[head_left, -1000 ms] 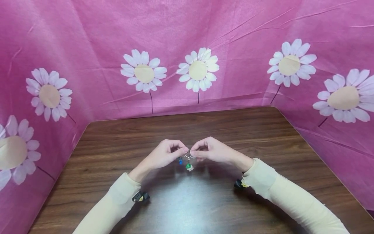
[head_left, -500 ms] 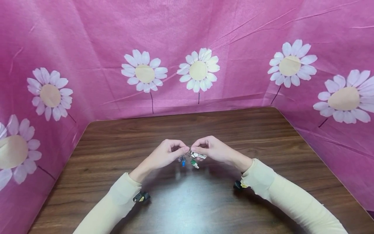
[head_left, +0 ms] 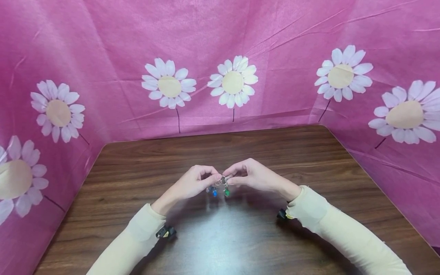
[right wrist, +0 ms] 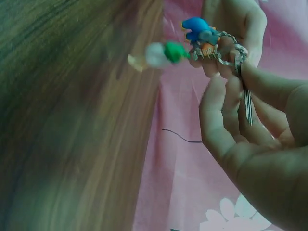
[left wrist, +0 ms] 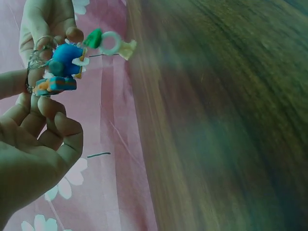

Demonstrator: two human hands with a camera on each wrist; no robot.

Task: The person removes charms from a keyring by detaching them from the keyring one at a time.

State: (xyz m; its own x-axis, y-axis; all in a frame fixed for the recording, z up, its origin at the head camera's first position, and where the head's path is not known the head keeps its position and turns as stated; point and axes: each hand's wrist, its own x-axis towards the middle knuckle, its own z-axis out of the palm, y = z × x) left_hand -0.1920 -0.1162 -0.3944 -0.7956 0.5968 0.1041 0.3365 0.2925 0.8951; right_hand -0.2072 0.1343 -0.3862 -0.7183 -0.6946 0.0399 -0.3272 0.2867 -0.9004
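Both hands meet over the table around a metal key ring [head_left: 223,180]. My left hand [head_left: 196,183] pinches it between thumb and fingertips from the left side. From the right, my right hand [head_left: 254,177] pinches a key [right wrist: 248,108] at the ring, thumb against the fingers. Several charms dangle below. One is a blue figure [left wrist: 66,58], beside an orange and teal piece [left wrist: 57,85]. Another charm is green [head_left: 227,193], with a white round part and a pale yellow end in the left wrist view; the right wrist view blurs it. The key is hidden in the head view.
A dark wood-grain table [head_left: 154,152] lies beneath the hands. Pink cloth [head_left: 120,46] printed with white daisies hangs around its back and sides. Each sleeve has a small black device [head_left: 166,232] near the wrist.
The charms have swung and turned; the blue one now hangs farther in view than a second ago. The key showing half a second ago is hidden in the head view. Right hand has shifted slightly rightward.
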